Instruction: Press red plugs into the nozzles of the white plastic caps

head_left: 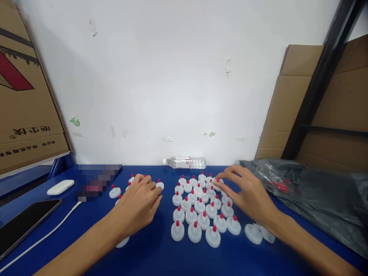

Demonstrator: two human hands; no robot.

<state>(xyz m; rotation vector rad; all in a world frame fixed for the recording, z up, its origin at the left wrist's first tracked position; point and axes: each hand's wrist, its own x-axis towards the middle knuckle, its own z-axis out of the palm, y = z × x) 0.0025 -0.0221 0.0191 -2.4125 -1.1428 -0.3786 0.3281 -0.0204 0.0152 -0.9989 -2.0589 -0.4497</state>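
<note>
White round caps with red tips stand in close rows on the blue table (161, 253); one front cap (213, 237) is near the middle. My right hand (244, 189) reaches over the back right of the group, thumb and fingers around a red-tipped cap (218, 184). My left hand (140, 199) is bent over a smaller, looser group at the left, hiding some caps; its fingertips are out of sight. A cap (115, 191) stands left of that hand. Two white pieces without visible red tips (253, 234) lie below my right wrist.
A clear bottle (186, 162) lies against the wall. At the left are a phone (27, 222), a white case (60, 187), a cable (48, 234) and a cardboard box (28, 99). Dark plastic (310, 203) holding a clear bag with red pieces (280, 185) covers the right side.
</note>
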